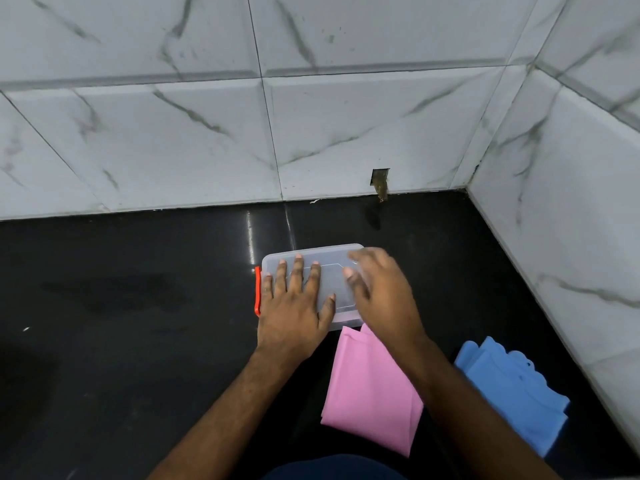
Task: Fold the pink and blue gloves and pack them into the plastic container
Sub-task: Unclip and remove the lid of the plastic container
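A clear plastic container (322,259) with its lid on and an orange clip (257,291) at its left end sits on the black counter. My left hand (294,306) lies flat on the lid, fingers spread. My right hand (381,289) rests over the lid's right part, fingers slightly curled; it is blurred. The pink gloves (370,393) lie flat just in front of the container, partly under my right forearm. The blue gloves (512,393) lie to the right of the pink ones, near the side wall.
The glossy black counter (121,323) stretches to the left. White marble-pattern tiled walls (207,133) close the back and the right side. A small hole in the tile (380,178) sits at the wall's base behind the container.
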A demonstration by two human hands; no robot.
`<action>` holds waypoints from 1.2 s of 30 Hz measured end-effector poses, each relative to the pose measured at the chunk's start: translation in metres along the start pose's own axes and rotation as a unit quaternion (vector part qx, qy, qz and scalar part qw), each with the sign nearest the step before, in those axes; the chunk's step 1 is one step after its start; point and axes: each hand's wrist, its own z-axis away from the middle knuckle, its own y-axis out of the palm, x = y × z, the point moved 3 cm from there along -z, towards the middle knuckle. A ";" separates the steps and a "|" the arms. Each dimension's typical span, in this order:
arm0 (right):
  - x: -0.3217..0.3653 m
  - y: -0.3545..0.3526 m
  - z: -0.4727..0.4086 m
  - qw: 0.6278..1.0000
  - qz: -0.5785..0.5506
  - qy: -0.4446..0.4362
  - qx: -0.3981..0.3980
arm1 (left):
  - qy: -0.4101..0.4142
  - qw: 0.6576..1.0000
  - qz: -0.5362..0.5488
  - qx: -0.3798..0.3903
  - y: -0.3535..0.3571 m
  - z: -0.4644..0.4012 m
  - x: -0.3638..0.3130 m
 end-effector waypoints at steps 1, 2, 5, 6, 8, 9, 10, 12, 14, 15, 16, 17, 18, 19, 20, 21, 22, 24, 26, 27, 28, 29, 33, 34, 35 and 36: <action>0.007 0.008 0.002 0.998 0.034 -0.017 0.047 | 0.007 0.999 0.033 -0.008 -0.003 -0.001 -0.001; 0.011 0.017 0.006 0.994 0.067 -0.024 0.085 | 0.008 0.997 0.077 -0.023 -0.008 0.000 -0.001; 0.012 0.033 0.018 0.985 0.129 -0.018 0.116 | -0.017 0.984 0.136 -0.110 -0.024 0.004 0.008; 0.010 0.034 0.020 0.985 0.133 -0.013 0.109 | -0.036 0.982 0.136 -0.128 -0.026 0.006 0.013; 0.006 0.035 0.021 0.987 0.127 -0.009 0.094 | -0.090 0.972 0.175 -0.124 -0.026 0.007 0.027; 0.005 0.035 0.021 0.988 0.126 -0.009 0.090 | -0.119 0.963 0.213 -0.115 -0.024 0.007 0.034; 0.005 0.035 0.021 0.988 0.128 -0.009 0.088 | -0.142 0.951 0.253 -0.111 -0.023 0.007 0.041; 0.005 0.036 0.022 0.988 0.133 -0.003 0.084 | -0.162 0.930 0.302 -0.130 -0.023 0.007 0.050; 0.008 0.038 0.022 0.988 0.136 0.002 0.078 | -0.154 0.925 0.316 -0.143 -0.023 0.006 0.055; 0.009 0.039 0.023 0.988 0.138 0.005 0.072 | -0.148 0.927 0.313 -0.143 -0.022 0.005 0.056; 0.009 0.039 0.023 0.988 0.139 0.007 0.067 | -0.144 0.928 0.312 -0.146 -0.021 0.003 0.058; 0.010 0.039 0.024 0.988 0.141 0.008 0.063 | -0.146 0.924 0.317 -0.153 -0.020 0.002 0.060; 0.010 0.039 0.024 0.988 0.144 0.007 0.062 | -0.154 0.916 0.332 -0.162 -0.019 0.002 0.064; 0.010 0.038 0.025 0.987 0.147 0.006 0.063 | -0.170 0.903 0.357 -0.165 -0.018 0.003 0.069; 0.009 0.038 0.025 0.987 0.148 0.004 0.064 | -0.190 0.885 0.392 -0.162 -0.014 0.004 0.076; 0.008 0.037 0.024 0.987 0.147 0.002 0.064 | -0.210 0.865 0.431 -0.150 -0.009 0.006 0.083; 0.007 0.036 0.024 0.987 0.145 -0.001 0.063 | -0.226 0.846 0.465 -0.130 -0.002 0.009 0.089; 0.006 0.036 0.024 0.988 0.139 -0.003 0.067 | -0.234 0.832 0.496 -0.085 0.011 0.013 0.094; 0.005 0.035 0.023 0.989 0.127 -0.003 0.077 | -0.218 0.840 0.489 -0.088 0.017 0.015 0.094; 0.005 0.035 0.022 0.989 0.119 -0.005 0.083 | -0.210 0.846 0.478 -0.113 0.015 0.014 0.093; 0.003 0.034 0.021 0.990 0.109 -0.006 0.089 | -0.199 0.850 0.466 -0.143 0.010 0.013 0.093; 0.001 0.033 0.020 0.991 0.095 -0.007 0.095 | -0.181 0.857 0.455 -0.164 0.004 0.010 0.092; -0.007 0.019 0.016 0.997 0.020 0.025 0.066 | -0.012 0.946 0.300 -0.124 -0.022 -0.004 0.069; -0.010 0.016 0.016 0.998 0.009 0.044 0.047 | 0.032 0.966 0.235 -0.107 -0.026 -0.007 0.059; -0.014 0.013 0.018 0.997 0.000 0.070 0.031 | 0.068 0.977 0.184 -0.086 -0.030 -0.010 0.049; -0.019 0.011 0.020 0.994 -0.013 0.103 0.020 | 0.095 0.983 0.146 -0.055 -0.032 -0.013 0.040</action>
